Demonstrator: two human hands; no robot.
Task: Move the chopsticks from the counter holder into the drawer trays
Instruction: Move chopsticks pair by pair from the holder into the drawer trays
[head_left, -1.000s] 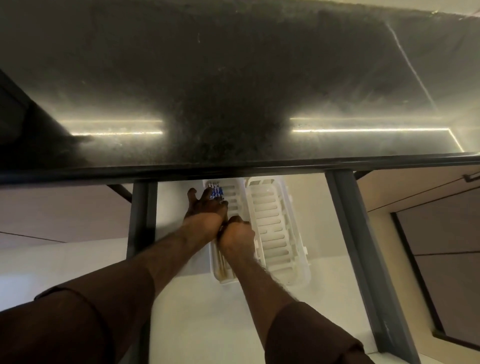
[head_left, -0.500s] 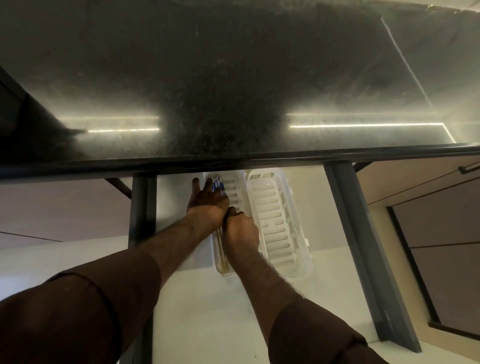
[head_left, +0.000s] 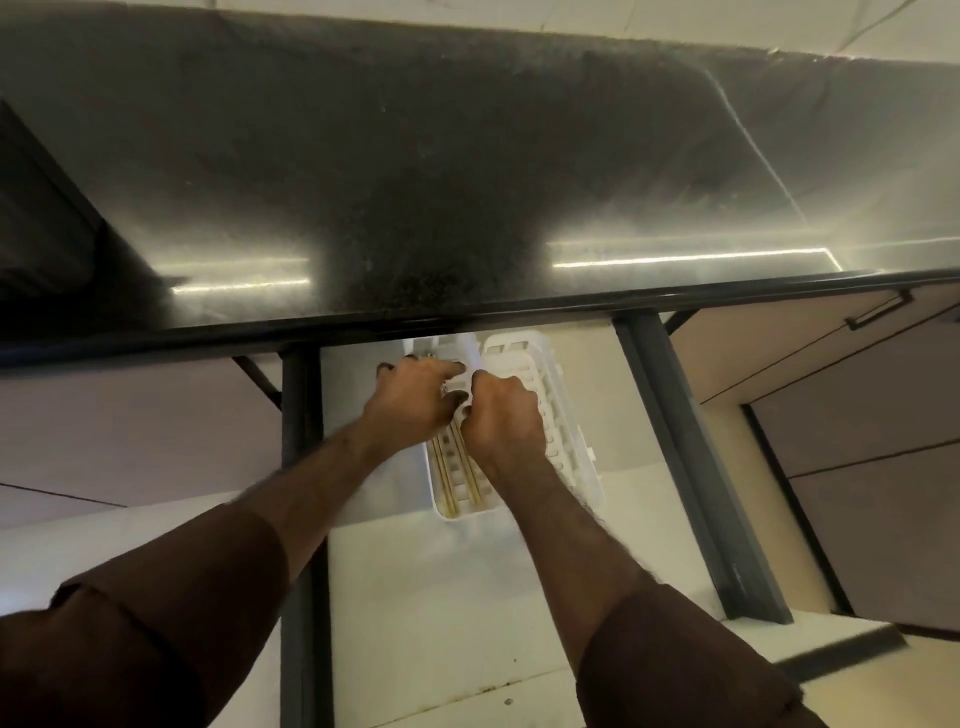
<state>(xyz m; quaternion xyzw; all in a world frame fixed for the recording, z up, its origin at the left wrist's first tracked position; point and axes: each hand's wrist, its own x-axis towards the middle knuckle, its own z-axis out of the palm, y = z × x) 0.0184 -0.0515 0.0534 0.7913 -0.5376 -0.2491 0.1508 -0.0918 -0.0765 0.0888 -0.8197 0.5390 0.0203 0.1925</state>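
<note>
Several wooden chopsticks (head_left: 458, 474) lie lengthwise in the left white slotted tray (head_left: 442, 512) inside the open drawer. Their far ends are hidden under my hands. My left hand (head_left: 415, 400) is over the far part of that tray, with its fingers curled down onto the chopsticks. My right hand (head_left: 505, 422) sits close beside it, knuckles up and fingers curled round the same bundle. The right white slotted tray (head_left: 569, 436) next to it shows no chopsticks. The counter holder is out of view.
A dark glossy counter (head_left: 467, 197) overhangs the far end of the drawer and hides the tops of both trays. Dark grey drawer rails (head_left: 691, 457) run along both sides. The white drawer floor (head_left: 431, 597) stretches toward me. Beige cabinet fronts (head_left: 857, 441) stand to the right.
My right hand has slid further from me along the left tray to meet my left hand. The blue chopstick ends seen earlier are now covered. More chopstick length shows near me.
</note>
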